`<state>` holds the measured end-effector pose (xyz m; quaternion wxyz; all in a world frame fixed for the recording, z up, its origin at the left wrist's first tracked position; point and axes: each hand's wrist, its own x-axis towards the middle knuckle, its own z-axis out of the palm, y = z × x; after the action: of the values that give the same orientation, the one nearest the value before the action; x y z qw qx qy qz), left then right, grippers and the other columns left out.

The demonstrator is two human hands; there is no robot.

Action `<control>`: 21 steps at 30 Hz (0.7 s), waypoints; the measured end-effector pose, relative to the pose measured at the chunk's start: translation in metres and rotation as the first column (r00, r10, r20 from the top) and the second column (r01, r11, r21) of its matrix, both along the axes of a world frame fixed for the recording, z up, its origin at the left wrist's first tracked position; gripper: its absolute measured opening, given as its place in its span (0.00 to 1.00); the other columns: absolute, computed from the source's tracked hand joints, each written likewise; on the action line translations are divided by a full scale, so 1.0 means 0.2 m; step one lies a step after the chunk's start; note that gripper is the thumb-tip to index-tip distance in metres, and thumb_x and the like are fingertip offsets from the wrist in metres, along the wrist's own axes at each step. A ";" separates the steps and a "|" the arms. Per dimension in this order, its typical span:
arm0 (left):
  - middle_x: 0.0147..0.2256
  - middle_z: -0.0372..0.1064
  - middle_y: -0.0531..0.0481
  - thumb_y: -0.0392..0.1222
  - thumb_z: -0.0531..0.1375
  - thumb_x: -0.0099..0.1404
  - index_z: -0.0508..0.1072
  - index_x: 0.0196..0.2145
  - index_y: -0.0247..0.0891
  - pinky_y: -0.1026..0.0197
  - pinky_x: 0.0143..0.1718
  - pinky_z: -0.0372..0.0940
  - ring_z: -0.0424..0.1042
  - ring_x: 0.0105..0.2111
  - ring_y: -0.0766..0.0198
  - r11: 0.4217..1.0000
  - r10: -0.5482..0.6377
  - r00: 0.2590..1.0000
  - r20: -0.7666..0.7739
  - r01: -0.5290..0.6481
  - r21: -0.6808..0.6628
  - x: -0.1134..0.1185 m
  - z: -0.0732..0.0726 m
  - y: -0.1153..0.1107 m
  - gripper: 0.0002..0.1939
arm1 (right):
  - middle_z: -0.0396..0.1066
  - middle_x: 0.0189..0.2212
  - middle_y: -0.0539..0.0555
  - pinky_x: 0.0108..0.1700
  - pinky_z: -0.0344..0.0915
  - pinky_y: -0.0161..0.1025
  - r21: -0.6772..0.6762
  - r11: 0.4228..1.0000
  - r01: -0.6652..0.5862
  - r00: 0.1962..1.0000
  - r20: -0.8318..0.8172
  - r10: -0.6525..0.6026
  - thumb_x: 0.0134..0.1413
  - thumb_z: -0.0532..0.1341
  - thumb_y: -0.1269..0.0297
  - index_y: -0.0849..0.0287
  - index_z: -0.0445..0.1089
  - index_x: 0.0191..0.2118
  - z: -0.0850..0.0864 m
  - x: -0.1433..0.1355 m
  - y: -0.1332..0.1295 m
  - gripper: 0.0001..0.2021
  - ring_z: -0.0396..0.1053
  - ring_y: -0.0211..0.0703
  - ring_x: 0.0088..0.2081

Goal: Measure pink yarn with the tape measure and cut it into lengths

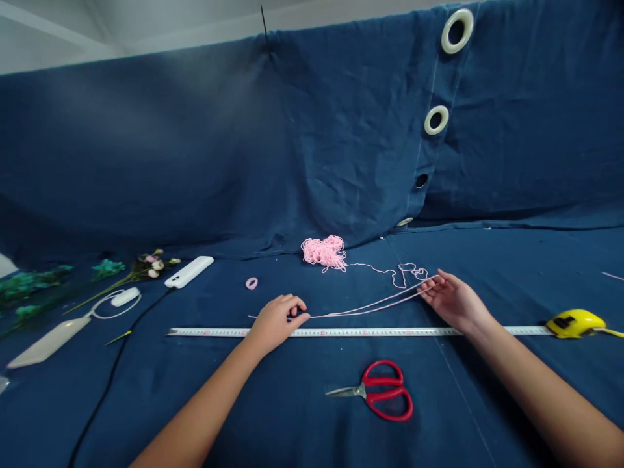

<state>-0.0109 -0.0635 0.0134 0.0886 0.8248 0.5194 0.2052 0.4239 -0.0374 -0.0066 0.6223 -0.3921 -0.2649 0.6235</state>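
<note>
Two strands of pink yarn (363,311) stretch between my hands, just above the tape measure's blade. My left hand (279,320) pinches the strands near their left end, and a short tail pokes out past it. On the right, my right hand (451,299) has its fingers closed on the other end, palm turned partly up. A loose line of yarn runs from there back to a tangled pink bundle (324,252). The extended tape measure blade (341,332) lies flat, passing beneath both arms to its yellow case (576,323).
Red-handled scissors (389,390) lie in front of the blade. A small pink ring (251,283) sits behind my left hand. Leftward are a white device (190,272) on a black cable (114,370), artificial flowers (155,263) and a white stick-shaped item (49,342). Blue cloth (195,162) hangs behind.
</note>
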 end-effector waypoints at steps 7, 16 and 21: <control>0.32 0.68 0.52 0.55 0.66 0.64 0.74 0.37 0.42 0.60 0.36 0.58 0.68 0.35 0.58 0.990 0.121 0.992 0.045 -0.117 -0.073 -0.08 -0.03 0.05 0.14 | 0.49 0.20 0.45 0.33 0.70 0.44 -0.002 0.998 0.057 0.990 -0.128 -0.057 0.54 0.64 0.57 0.53 0.55 0.25 0.04 0.09 -0.01 0.17 0.56 0.39 0.23; 0.35 0.70 0.50 0.56 0.60 0.71 0.76 0.39 0.42 0.57 0.41 0.62 0.69 0.37 0.57 0.996 0.089 0.994 0.071 -0.089 -0.010 -0.04 0.01 0.03 0.15 | 0.48 0.21 0.44 0.30 0.64 0.42 0.068 0.994 0.087 0.996 0.031 -0.090 0.52 0.68 0.57 0.53 0.52 0.25 0.07 0.09 0.00 0.21 0.53 0.38 0.23; 0.42 0.74 0.49 0.52 0.60 0.73 0.79 0.45 0.45 0.53 0.48 0.62 0.71 0.43 0.56 0.994 -0.069 0.995 0.070 0.063 0.089 0.20 0.07 0.03 0.12 | 0.49 0.22 0.45 0.31 0.62 0.40 0.115 0.992 0.052 0.998 0.013 -0.053 0.50 0.69 0.58 0.54 0.53 0.24 0.09 0.06 -0.01 0.21 0.54 0.38 0.25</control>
<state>0.0296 -0.0575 0.0270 0.0783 0.8365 0.4788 0.2546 0.4365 -0.0393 0.0121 0.6579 -0.3676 -0.2949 0.5874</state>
